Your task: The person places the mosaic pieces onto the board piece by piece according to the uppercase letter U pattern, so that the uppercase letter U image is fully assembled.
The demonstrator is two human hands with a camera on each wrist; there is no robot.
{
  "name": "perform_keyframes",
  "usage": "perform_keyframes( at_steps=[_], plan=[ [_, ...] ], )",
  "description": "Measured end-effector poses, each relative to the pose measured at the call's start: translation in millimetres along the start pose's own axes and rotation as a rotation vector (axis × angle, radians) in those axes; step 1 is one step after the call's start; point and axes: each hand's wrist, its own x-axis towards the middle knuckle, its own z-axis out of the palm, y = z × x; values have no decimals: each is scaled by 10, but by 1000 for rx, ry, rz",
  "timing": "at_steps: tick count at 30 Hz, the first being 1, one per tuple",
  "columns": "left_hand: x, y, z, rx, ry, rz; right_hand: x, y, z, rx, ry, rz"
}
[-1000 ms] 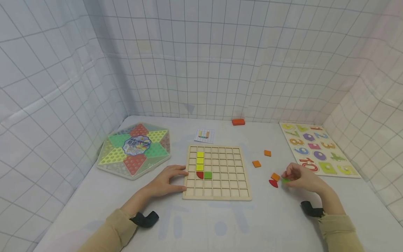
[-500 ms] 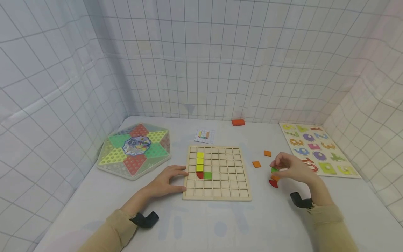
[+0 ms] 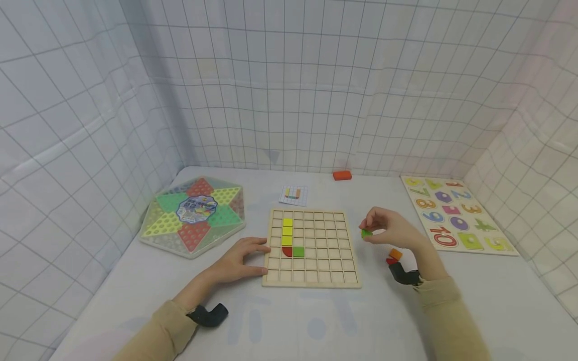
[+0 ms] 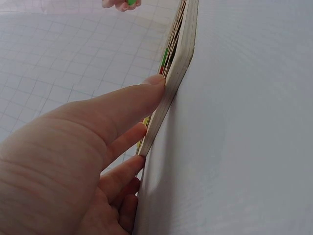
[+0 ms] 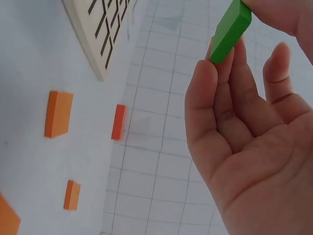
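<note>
My right hand [image 3: 392, 229] pinches a green square tile [image 5: 231, 32] between thumb and fingertips, above the table just right of the wooden grid board [image 3: 331, 250]. On the board, three yellow tiles [image 3: 287, 231] stand in a column. Below them sit a red quarter-round piece [image 3: 287, 251] and another green tile [image 3: 298, 251]. My left hand [image 3: 235, 260] rests beside the board, its thumb and fingertips touching the left edge, as the left wrist view also shows. Near my right wrist lie an orange tile [image 3: 396, 253] and a partly covered red piece [image 3: 391, 260].
Two more orange tiles [image 5: 58, 114] show in the right wrist view, hidden behind my hand from the head. A pattern card [image 3: 293, 195] and a red block [image 3: 342, 175] lie behind the board. A star-patterned game board [image 3: 194, 215] is left, a number puzzle [image 3: 456, 213] right.
My right hand has picked the green tile up off the table and carried it left, past the orange tile, toward the board. The left hand has stayed in place.
</note>
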Motion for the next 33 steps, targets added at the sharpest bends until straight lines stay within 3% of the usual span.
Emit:
perform_keyframes(
  at_steps=[12,21,28,33],
  plan=[
    [-5,-16,4,-3,1,-2,348,-247,316,105,-87,-52],
    [-5,-16,3,6,-1,2,449,-575,504,121,-144,-66],
    [-8,-3,-1,0,-2,0,506,-588,634,107,-155,-66],
    [-5,-8,0,-2,0,1,600,-346,745,107,-168,-89]
  ],
)
